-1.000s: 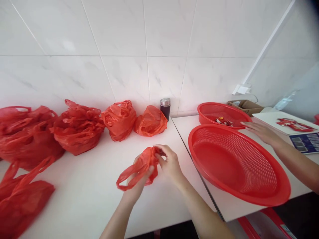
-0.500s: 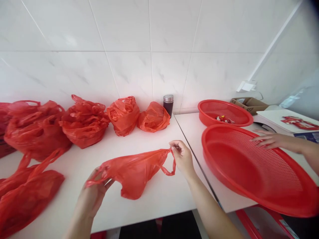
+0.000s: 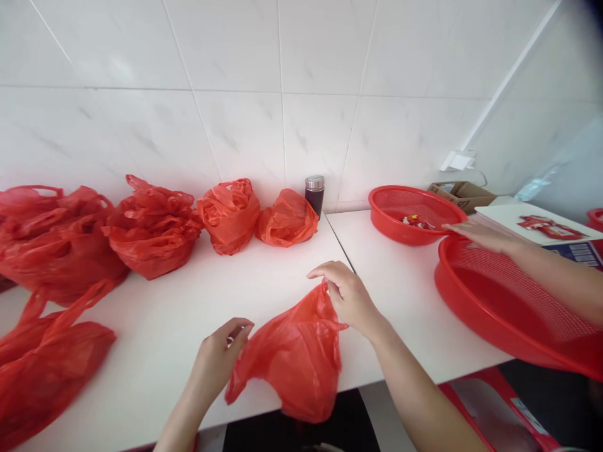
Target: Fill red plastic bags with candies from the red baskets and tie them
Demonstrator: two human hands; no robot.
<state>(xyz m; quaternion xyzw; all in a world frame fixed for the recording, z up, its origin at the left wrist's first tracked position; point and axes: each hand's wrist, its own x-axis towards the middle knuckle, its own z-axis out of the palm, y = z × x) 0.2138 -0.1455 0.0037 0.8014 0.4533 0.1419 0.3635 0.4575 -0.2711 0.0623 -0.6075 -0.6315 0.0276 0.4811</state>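
Note:
I hold a thin red plastic bag (image 3: 292, 358) at the front edge of the white table (image 3: 198, 295). My left hand (image 3: 221, 358) pinches the bag's left side, fingers closed on the plastic. My right hand (image 3: 346, 295) pinches its upper right edge. The bag hangs between them and sags over the table's edge. Another person's hand (image 3: 475, 235) rests on the rim of a large red mesh basket (image 3: 513, 314) at the right.
Several filled red bags (image 3: 155, 229) line the tiled wall, and one flat red bag (image 3: 47, 364) lies at the left. A dark flask (image 3: 314, 193) stands at the wall. A smaller red basket (image 3: 414, 213), a cardboard box (image 3: 461, 193) and a white board (image 3: 527, 216) sit at the right.
The bag went from bunched between my hands to stretched wide, then lowered with my hands closer together at the table edge. The other person's hand has slid the big basket to the right.

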